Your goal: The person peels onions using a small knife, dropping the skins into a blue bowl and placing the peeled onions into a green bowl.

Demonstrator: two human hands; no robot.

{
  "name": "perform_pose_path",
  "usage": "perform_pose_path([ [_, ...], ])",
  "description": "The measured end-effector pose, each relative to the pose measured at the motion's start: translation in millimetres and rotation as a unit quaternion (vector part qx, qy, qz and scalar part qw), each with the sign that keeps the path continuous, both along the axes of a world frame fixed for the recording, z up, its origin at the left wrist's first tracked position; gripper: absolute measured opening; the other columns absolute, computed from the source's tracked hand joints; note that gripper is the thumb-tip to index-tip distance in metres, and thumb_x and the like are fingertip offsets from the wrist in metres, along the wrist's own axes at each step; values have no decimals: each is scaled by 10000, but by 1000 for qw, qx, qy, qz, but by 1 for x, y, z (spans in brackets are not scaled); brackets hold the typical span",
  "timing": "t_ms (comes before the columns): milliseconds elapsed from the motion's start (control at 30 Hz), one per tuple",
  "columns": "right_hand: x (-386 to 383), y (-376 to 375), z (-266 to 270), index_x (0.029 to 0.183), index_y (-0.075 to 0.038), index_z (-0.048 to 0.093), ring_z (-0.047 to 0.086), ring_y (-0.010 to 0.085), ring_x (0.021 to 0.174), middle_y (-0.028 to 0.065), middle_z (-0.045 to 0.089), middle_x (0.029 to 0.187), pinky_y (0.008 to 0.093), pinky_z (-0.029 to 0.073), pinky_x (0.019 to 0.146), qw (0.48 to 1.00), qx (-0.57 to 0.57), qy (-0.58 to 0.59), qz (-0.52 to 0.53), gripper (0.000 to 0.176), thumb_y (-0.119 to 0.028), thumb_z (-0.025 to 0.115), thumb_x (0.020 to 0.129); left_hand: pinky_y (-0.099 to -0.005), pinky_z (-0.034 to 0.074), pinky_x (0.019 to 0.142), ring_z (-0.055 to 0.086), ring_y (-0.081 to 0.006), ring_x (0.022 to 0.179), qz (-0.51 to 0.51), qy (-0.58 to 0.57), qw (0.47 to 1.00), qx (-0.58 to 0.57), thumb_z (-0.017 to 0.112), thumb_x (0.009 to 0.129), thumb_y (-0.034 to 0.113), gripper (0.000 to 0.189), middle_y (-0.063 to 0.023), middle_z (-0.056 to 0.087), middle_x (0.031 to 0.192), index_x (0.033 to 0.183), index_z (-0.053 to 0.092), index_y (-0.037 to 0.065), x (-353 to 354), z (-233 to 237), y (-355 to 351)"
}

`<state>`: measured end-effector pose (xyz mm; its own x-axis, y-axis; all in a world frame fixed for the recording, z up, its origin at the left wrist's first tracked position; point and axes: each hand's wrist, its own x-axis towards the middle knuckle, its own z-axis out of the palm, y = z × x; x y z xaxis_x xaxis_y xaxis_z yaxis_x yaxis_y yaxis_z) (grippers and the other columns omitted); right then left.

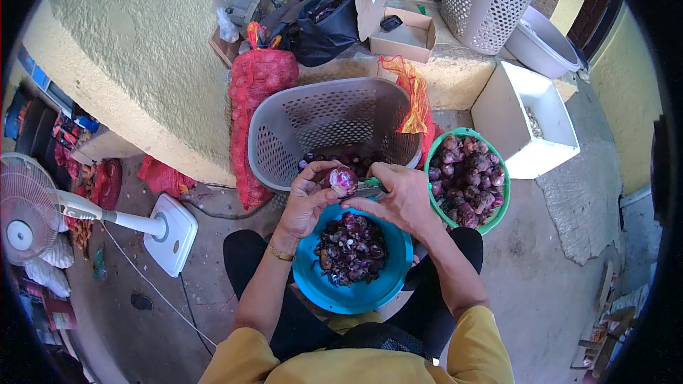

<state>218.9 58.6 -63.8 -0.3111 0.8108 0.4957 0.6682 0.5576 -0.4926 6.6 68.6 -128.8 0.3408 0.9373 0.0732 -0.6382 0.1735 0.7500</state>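
As your L hand [307, 205] clasps the onion [343, 180] & R hand [407, 198] fists the knife [371, 183], a slip could cut you.

you see a purple onion [343, 180], purple peelings in a blue bowl [324, 295], a green bucket [498, 219], a grey perforated basket [284, 135], and a red mesh sack [257, 92] at upper left of centre.
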Motion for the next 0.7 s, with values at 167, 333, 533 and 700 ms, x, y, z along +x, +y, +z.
perform_pose_path([
  [167,0,0,0,759,-95,542,654,303,643,91,598,663,410,496,526,1000,3,-6,-5,571,-616,773,714,-327,536,972,599,-187,1159,-24,-4,1000,1,724,839,-19,510,-72,585,1298,1303,530,64,-3,-3,1],
  [333,0,1,-2,758,-95,546,660,299,658,89,601,671,410,499,533,1000,16,-24,-7,570,-622,761,721,-301,536,949,604,-153,1125,-17,18,1000,-11,739,834,7,591,-61,595,1269,1373,501,55,0,6,0],
  [533,0,1,0,758,-90,544,664,300,680,92,602,681,407,508,556,1000,2,-13,-3,557,-592,779,713,-304,541,942,625,-158,1096,-44,25,998,-23,734,832,-6,560,-75,624,1240,1355,539,43,-5,-1,2],
  [700,0,2,0,761,-87,541,661,298,695,90,601,700,407,503,561,999,16,-35,-5,548,-573,787,710,-358,557,942,655,-208,1076,-35,24,999,-13,686,855,-27,524,-117,646,1208,1349,515,7,-6,0,2],
])
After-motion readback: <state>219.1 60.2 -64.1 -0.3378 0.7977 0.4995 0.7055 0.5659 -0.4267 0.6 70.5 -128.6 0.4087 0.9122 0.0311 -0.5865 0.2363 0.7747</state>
